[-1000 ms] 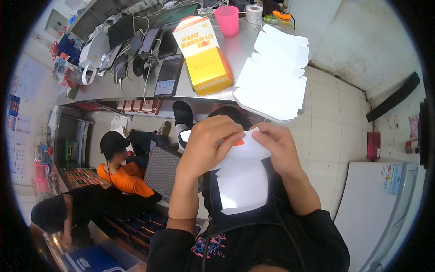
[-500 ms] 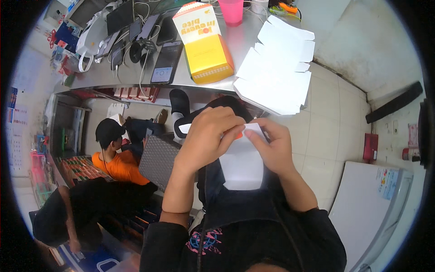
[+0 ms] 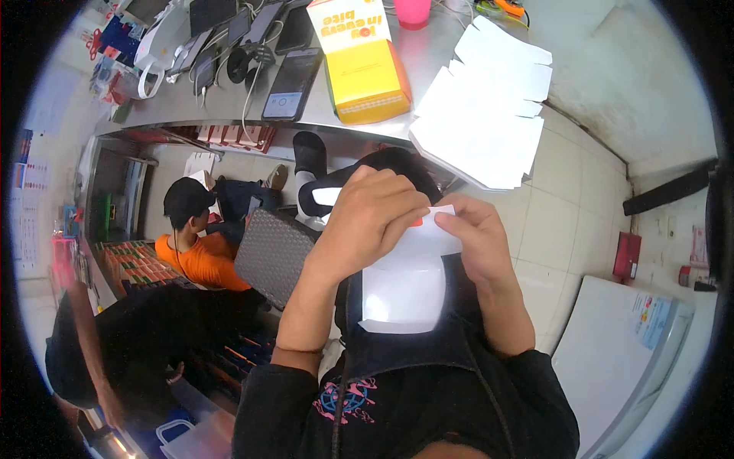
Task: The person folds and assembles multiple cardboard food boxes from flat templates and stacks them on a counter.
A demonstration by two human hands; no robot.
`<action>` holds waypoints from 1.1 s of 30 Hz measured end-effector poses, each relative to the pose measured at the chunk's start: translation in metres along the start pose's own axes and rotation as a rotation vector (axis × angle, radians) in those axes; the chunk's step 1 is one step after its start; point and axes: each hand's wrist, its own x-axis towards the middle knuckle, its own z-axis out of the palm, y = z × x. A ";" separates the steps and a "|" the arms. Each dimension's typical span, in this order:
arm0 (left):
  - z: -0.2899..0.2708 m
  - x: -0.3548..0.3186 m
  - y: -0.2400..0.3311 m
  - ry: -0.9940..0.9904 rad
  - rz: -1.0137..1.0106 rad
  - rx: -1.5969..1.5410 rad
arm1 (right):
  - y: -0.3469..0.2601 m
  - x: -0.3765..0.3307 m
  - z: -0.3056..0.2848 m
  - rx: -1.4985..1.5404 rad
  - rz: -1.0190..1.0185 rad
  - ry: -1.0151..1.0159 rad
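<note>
Over my lap, both hands hold a white cardboard box blank (image 3: pixel 404 294), its plain side facing me and creased across the middle. My left hand (image 3: pixel 368 226) is closed on its upper left part, fingers curled over the edge. My right hand (image 3: pixel 480 236) pinches the upper right corner between thumb and fingers. A small orange patch shows between the two hands. Past them, a stack of flat white box blanks (image 3: pixel 489 107) lies at the edge of the metal table (image 3: pixel 183 107). Left of that stack stands a folded yellow box (image 3: pixel 368 80) with its lid raised.
Several phones (image 3: pixel 290 86) and tangled cables lie on the table, beside a pink cup (image 3: pixel 413 11). At the left, a person in an orange shirt (image 3: pixel 202 260) sits near a grey textured box (image 3: pixel 274 256); another in black bends nearer. A white fridge (image 3: pixel 612 356) stands right.
The blank has bent further at its crease, and its lower panel now lies wider and lower. Both hands shifted slightly right with it. The view has tilted, so the table sits higher.
</note>
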 end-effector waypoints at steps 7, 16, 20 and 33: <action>0.001 -0.005 -0.007 -0.036 -0.008 0.012 | 0.007 0.000 0.004 -0.105 0.000 0.052; 0.020 -0.010 -0.009 0.037 -0.099 0.139 | 0.037 0.006 0.014 -0.357 -0.176 0.274; 0.012 -0.009 -0.020 0.007 -0.097 0.052 | 0.028 0.007 0.000 -0.114 0.014 0.243; 0.047 -0.034 -0.002 0.608 -0.594 -0.852 | 0.016 0.002 0.019 -0.036 -0.100 0.173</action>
